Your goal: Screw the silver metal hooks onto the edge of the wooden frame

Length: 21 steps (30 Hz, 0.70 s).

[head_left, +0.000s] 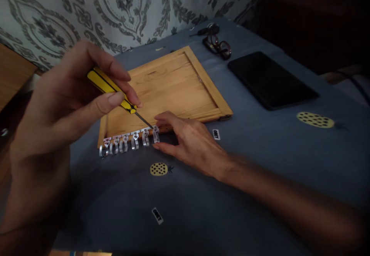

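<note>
While the left hand (72,101) grips a screwdriver (115,94), the right hand (187,140) steadies the hook rail (130,140).

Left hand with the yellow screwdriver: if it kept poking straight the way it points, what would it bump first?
Probably the hook at the right end of the metal hook strip. The screwdriver in the left hand points right at it, beside the right hand's fingers.

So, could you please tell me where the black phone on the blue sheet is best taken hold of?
Probably across its two long edges near the middle, from above. The phone lies flat, screen up, with bare sheet all round it, so a pinch across the narrow width looks easiest.
</note>
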Each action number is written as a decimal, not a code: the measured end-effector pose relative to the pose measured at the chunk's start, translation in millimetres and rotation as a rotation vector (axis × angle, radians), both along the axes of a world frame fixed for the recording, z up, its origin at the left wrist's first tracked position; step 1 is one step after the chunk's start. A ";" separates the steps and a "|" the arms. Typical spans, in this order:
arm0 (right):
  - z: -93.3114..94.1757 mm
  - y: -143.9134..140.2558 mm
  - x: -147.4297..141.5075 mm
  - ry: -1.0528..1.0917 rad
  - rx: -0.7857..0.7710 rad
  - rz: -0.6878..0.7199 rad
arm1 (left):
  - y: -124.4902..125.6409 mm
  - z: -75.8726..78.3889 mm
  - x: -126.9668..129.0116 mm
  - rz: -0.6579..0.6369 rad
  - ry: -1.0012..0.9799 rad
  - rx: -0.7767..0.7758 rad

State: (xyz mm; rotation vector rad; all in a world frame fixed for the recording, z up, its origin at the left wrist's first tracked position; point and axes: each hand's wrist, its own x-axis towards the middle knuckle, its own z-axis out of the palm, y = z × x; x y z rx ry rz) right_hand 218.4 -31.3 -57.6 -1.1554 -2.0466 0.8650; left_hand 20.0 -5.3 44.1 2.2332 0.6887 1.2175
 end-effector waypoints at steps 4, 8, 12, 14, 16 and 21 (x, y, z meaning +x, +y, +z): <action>0.1 0.2 -0.1 -0.006 -0.007 0.004 | 0.6 -0.5 0.6 0.021 0.051 -0.010; 0.2 0.6 -0.1 -0.002 -0.011 0.008 | 9.2 6.3 -5.1 -0.008 0.255 -0.081; 0.2 0.8 -0.2 -0.003 -0.010 0.008 | 11.3 12.4 -6.5 -0.073 0.381 -0.097; 0.1 0.8 -0.4 -0.003 -0.009 0.005 | 8.6 13.1 -4.0 -0.050 0.365 -0.097; 0.3 0.8 -0.5 -0.001 -0.007 0.003 | 5.7 12.8 -1.3 -0.005 0.344 -0.097; 0.9 0.5 -0.6 -0.002 -0.008 0.001 | 4.5 12.6 0.7 0.017 0.376 -0.054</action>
